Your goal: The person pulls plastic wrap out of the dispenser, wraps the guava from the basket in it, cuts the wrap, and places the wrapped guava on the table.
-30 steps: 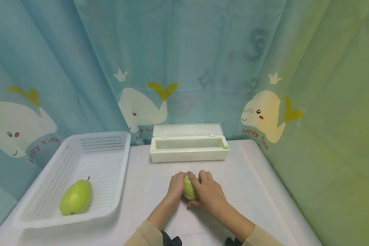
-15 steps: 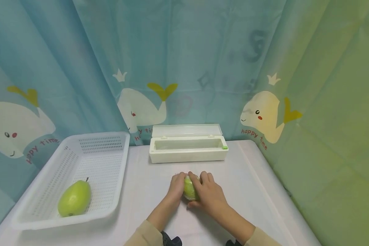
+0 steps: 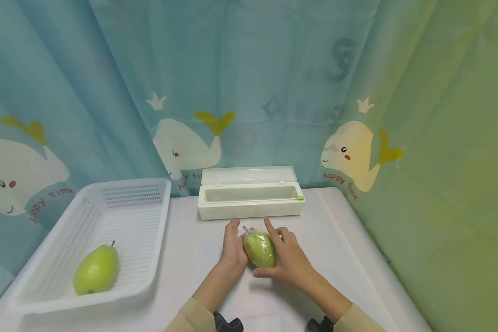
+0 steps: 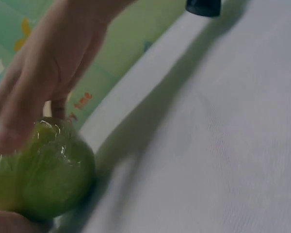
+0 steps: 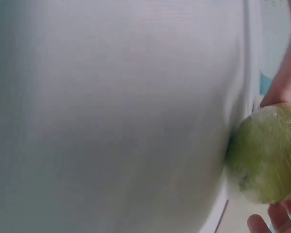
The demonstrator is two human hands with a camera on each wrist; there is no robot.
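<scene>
Clock read from the head view, 12 directly away from you; the wrapped pear [image 3: 259,248] sits between your two hands, over the near-middle of the surface [image 3: 336,263], with the open white box [image 3: 251,210] at its 12 o'clock and the basket [image 3: 136,221] at its 9; whether it rests on the cloth or is lifted, you cannot tell.

Hands: your left hand [image 3: 233,251] lies along the pear's 9 o'clock side, some fingers hidden behind the fruit, so its firmness cannot be told; your right hand [image 3: 292,258] is spread at 3 o'clock, forefinger and thumb well apart, astride the pear.

Risks, as judged: the film [image 3: 258,240] looks slick, so with your right hand this wide the pear could slide or roll out towards 5 o'clock; a loose film edge, if any, could lift should a fingertip drag across it; the stem [image 3: 246,228] could pierce the film if you press hard at that end.

Orientation: stem end points to 11 o'clock, broad end to 5; long axis runs 11 to 5, slantwise between your palms; tilt out of level not readable.
</scene>
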